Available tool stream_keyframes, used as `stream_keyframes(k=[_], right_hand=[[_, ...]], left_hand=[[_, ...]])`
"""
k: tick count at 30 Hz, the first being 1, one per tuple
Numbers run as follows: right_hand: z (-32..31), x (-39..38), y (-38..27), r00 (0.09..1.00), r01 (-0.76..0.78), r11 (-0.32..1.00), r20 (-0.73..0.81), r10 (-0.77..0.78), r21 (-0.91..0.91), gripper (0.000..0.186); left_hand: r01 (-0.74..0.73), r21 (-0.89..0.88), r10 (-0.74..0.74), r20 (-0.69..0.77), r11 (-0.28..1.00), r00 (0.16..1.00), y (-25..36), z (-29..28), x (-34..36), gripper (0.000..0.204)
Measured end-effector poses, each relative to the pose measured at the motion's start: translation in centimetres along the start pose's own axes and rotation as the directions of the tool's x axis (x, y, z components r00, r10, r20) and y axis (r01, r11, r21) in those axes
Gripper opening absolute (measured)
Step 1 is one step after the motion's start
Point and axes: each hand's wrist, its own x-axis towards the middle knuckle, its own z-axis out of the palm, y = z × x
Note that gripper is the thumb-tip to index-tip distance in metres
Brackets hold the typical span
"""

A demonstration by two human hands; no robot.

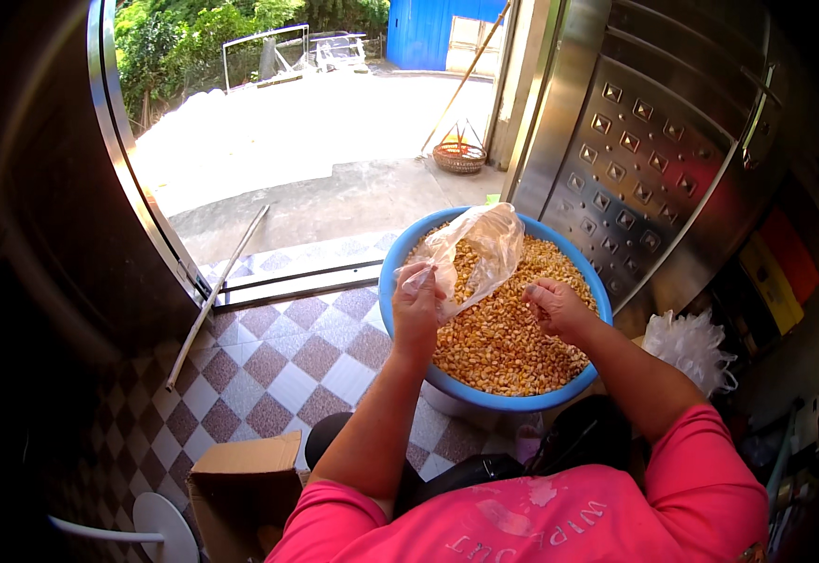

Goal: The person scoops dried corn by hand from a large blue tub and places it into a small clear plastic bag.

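The pink sleeves [616,507] lie nearest, and from them both forearms reach over the blue basin [409,253] of dried corn kernels [503,338], the landmark here. Above its left rim the left hand [416,305] is pinched shut on the mouth of a clear plastic bag [480,249] (already partly filled). Over the basin's middle the right hand [555,305] is closed on the bag's other edge or on kernels, I cannot tell which; the step looks like filling, and next the mouth needs holding wide.
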Motion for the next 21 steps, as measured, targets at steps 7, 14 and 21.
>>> stream_keyframes(k=[7, 14, 21], right_hand=[[3.5, 3.7, -5.3, 0.954, -0.295, 0.787, 0.12, 0.275, 0.542, 0.017], [7.3, 7.9, -6.1, 0.956, -0.252, 0.761, 0.029, 0.294, 0.598, 0.024], [8.6, 8.1, -5.8, 0.99, -0.141, 0.855, 0.047, 0.136, 0.499, 0.033]], left_hand=[[0.032, 0.0, -0.032, 0.033, 0.999, 0.999, -0.1, -0.3, -0.1, 0.019], [0.065, -0.046, -0.064, 0.018, 0.997, 0.998, 0.3, 0.2, -0.2, 0.014], [-0.01, -0.024, 0.011, 0.027, 1.0, 1.0, -0.4, -0.6, 0.2, 0.017]])
